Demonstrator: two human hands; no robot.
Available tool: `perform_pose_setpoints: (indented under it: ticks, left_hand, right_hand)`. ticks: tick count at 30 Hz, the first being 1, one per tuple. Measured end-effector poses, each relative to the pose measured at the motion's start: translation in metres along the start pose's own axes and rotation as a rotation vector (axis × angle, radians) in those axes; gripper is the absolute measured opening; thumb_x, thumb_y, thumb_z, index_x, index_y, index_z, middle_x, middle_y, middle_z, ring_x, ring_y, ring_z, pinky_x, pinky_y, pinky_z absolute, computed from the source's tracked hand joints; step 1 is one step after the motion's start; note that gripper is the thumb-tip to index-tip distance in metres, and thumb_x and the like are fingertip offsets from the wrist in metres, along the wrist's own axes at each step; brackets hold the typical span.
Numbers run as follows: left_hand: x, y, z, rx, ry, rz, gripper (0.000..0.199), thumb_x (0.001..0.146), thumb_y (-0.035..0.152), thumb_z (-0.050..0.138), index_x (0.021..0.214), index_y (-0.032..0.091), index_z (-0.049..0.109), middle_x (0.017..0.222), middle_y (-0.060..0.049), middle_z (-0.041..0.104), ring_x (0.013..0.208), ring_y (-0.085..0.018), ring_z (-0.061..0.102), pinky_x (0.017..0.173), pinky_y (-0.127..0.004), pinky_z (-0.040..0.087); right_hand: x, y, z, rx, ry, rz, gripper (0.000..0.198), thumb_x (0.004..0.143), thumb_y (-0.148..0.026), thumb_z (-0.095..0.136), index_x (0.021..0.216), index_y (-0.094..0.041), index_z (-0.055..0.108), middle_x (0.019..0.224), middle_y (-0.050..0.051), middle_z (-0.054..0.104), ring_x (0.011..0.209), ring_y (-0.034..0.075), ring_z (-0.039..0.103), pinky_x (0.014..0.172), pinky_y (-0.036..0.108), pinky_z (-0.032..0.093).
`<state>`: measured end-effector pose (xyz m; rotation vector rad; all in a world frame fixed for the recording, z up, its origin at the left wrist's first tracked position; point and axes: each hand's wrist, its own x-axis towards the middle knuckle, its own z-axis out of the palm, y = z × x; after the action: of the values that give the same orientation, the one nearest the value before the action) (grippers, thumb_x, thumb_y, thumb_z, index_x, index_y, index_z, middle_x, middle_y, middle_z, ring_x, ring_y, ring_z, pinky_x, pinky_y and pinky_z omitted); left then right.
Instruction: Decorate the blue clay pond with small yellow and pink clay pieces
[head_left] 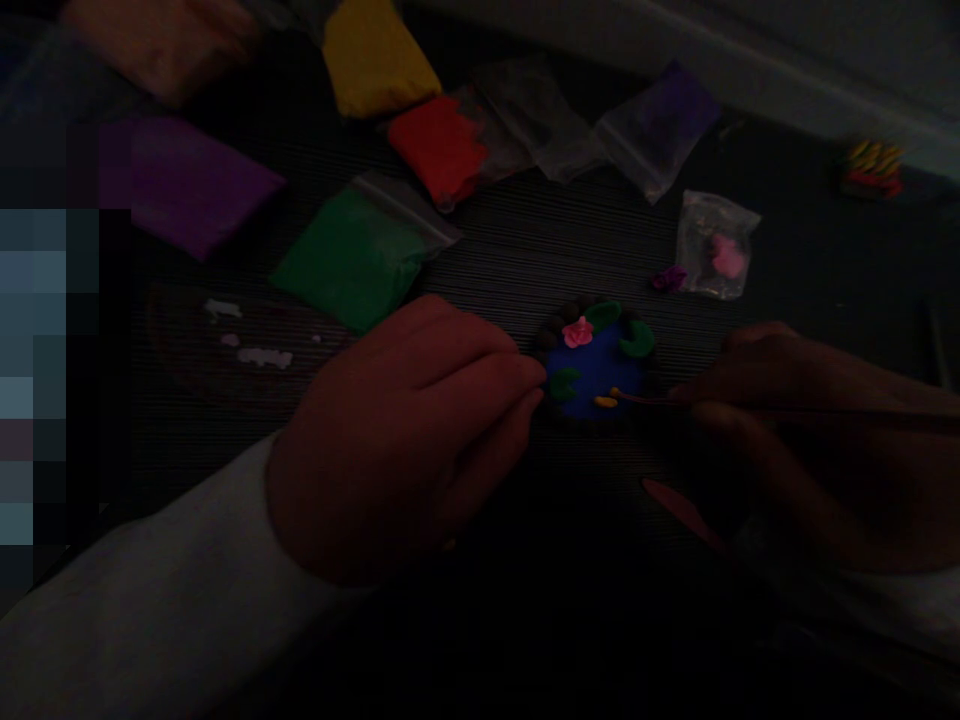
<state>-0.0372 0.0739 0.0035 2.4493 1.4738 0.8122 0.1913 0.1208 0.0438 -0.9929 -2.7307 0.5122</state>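
Head view: right hand has fingers clamped on a thin tool, rear cut off; left hand, fingers together, reaches the clay pond, contact unclear. Pond, near rim shadowed, lies inside far edge of worktop.

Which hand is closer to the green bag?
Left. The left hand is just below the green bag in the view; the right hand is farther off to the right, past the small blue pond.

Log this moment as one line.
left hand: at dark rim | right hand: holding thin tool, tip by yellow-orange piece | blue disc: pink flower, green leaves
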Motion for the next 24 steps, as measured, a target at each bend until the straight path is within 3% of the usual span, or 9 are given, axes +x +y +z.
perform_pose_setpoints:
  ticks: [14,24]
  left_hand:
    - [-0.0001,0.0004,-0.0003,-0.017,-0.005,-0.009,0.015,0.073,0.022,0.05,0.086,0.019,0.057,0.083,-0.001,0.059,0.074,-0.014,0.053,0.065,-0.028,0.046]
    - [0.0003,0.0002,-0.0008,-0.019,-0.007,0.009,0.017,0.071,0.021,0.053,0.087,0.016,0.057,0.082,-0.003,0.059,0.074,-0.014,0.052,0.067,-0.027,0.045]
  right_hand:
    - [-0.0001,-0.0005,-0.0001,0.001,-0.003,0.044,0.015,0.078,-0.027,0.044,0.086,-0.022,0.055,0.077,0.002,0.058,0.072,0.012,0.053,0.056,0.026,0.044]
    - [0.0015,-0.0004,-0.0002,0.007,-0.024,-0.017,0.015,0.078,-0.029,0.046,0.087,-0.02,0.055,0.078,0.001,0.058,0.071,0.011,0.052,0.057,0.025,0.043]
